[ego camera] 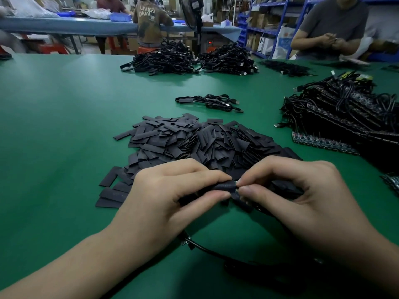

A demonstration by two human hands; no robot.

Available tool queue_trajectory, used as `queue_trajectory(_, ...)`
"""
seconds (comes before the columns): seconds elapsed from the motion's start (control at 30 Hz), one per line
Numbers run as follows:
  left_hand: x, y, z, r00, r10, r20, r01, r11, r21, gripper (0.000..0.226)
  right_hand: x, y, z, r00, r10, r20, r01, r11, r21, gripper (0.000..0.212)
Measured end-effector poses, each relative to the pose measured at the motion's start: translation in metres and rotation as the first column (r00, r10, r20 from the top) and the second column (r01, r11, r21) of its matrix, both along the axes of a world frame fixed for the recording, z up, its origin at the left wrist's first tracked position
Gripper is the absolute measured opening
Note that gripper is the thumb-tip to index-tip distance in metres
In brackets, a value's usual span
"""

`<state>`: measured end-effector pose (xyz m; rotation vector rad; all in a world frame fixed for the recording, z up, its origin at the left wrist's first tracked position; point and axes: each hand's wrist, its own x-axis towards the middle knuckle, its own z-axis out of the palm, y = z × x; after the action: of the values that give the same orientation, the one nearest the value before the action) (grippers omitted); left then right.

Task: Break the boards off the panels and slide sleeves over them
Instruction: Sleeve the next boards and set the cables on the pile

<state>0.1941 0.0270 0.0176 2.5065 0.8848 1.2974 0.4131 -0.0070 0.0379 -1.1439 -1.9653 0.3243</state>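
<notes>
My left hand [172,190] pinches a black sleeve [224,187] between thumb and fingers, just above the green table. My right hand [302,197] meets it from the right, its thumb and forefinger pinching the small board [238,186] at the sleeve's mouth; most of the board is hidden. A black cable [207,250] hangs from under my hands and curls over the table toward me. Behind my hands lies a big heap of flat black sleeves [200,143]. At the right a stack of board panels with cables [341,117] rests on the table.
A small bundle of sleeved cables [211,102] lies beyond the sleeve heap. Two large cable piles [190,59] sit at the table's far edge. A person [330,24] works at the far right corner, others at a blue bench behind. Bare green table [64,126] spreads left.
</notes>
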Motion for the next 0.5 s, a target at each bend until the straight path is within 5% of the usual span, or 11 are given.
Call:
queue_trajectory(0.17, -0.0006, 0.0013, 0.0005, 0.998, 0.035, 0.055, -0.036, 0.999, 0.014, 0.019, 0.002, 0.002, -0.0023, 0.978, 0.015, -0.208, -0.059, 0.977, -0.207, 0.017)
queue_trajectory(0.5, -0.0002, -0.0001, 0.0007, 0.998, 0.051, 0.032, -0.052, 0.998, 0.048, 0.02, -0.004, 0.0004, -0.0042, 0.971, 0.032, -0.237, -0.105, 0.948, -0.301, 0.005)
